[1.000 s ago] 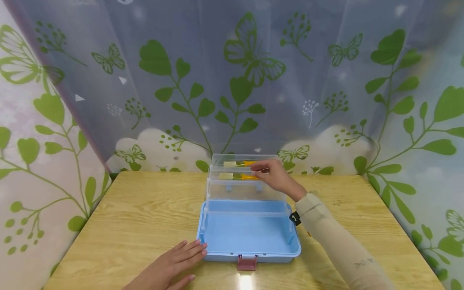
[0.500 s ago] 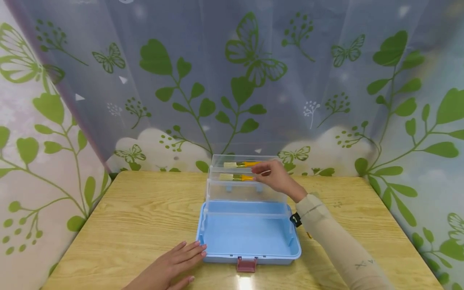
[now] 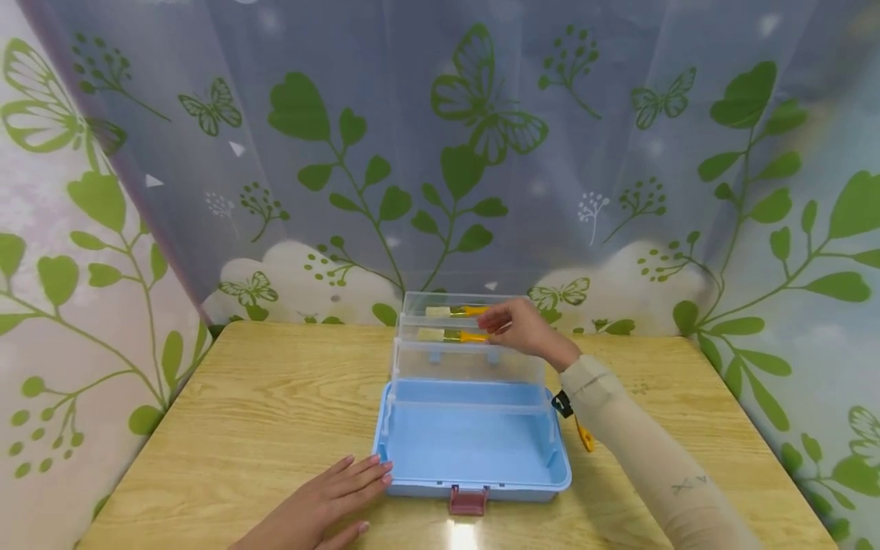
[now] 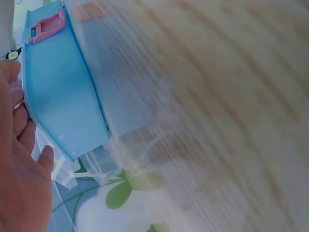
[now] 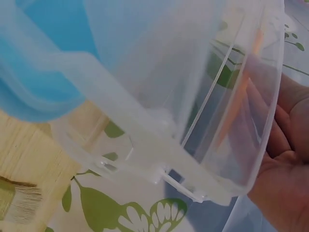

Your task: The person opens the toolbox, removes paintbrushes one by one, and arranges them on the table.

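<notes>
A light-blue plastic box (image 3: 474, 451) with its translucent stepped trays (image 3: 467, 363) raised stands on the table. One flat paintbrush (image 3: 457, 312), orange-handled with pale bristles, lies in the top tray. Below it, a similar paintbrush (image 3: 447, 335) lies along the second tray. My right hand (image 3: 525, 332) reaches into the trays and pinches the lower brush's handle with thumb and fingertips. Through the clear tray wall an orange handle (image 5: 236, 104) shows beside the fingers. My left hand (image 3: 337, 496) lies with fingers extended, fingertips at the box's front left corner.
A third orange-handled brush (image 3: 584, 437) lies on the wooden table (image 3: 289, 397) right of the box, partly behind my forearm; its bristles (image 5: 24, 203) show in the right wrist view. A reddish latch (image 3: 468, 500) hangs at the box's front. A patterned curtain (image 3: 385, 153) stands behind.
My right hand stays at the second tray with small finger shifts. The right forearm has moved slightly, showing more of the brush handle on the table. My left hand has kept its place.
</notes>
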Demonstrator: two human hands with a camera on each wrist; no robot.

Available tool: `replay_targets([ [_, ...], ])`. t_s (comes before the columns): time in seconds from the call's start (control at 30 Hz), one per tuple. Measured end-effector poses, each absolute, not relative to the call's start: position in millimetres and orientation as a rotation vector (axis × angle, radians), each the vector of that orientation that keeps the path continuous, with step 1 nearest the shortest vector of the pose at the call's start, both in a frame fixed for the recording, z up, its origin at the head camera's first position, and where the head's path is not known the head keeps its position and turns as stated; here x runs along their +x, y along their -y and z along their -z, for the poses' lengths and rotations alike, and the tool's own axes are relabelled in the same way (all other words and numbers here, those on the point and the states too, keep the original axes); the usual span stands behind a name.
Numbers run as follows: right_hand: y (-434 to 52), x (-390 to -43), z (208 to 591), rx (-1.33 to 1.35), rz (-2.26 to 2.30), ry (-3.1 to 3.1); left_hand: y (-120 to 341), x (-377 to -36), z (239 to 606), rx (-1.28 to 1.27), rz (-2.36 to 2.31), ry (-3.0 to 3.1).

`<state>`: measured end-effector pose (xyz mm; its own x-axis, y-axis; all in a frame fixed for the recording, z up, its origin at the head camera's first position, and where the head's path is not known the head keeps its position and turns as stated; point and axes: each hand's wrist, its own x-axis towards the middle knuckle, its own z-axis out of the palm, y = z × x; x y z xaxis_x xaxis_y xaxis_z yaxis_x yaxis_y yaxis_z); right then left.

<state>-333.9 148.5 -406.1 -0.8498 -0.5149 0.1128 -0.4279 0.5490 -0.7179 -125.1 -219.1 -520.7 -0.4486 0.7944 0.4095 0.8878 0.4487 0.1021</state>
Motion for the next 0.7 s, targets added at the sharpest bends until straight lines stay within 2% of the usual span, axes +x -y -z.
replay_targets([
  [0.4,-147.1,-337.3,397.2,-0.991,0.958,-2.698,218.6,-126.2,514.6,-1.430,0.451,2.414],
  [0.7,-139.9,-327.6,392.4,-0.997,0.690,-2.711,218.4,-126.9,519.6,-1.430,0.413,2.390],
])
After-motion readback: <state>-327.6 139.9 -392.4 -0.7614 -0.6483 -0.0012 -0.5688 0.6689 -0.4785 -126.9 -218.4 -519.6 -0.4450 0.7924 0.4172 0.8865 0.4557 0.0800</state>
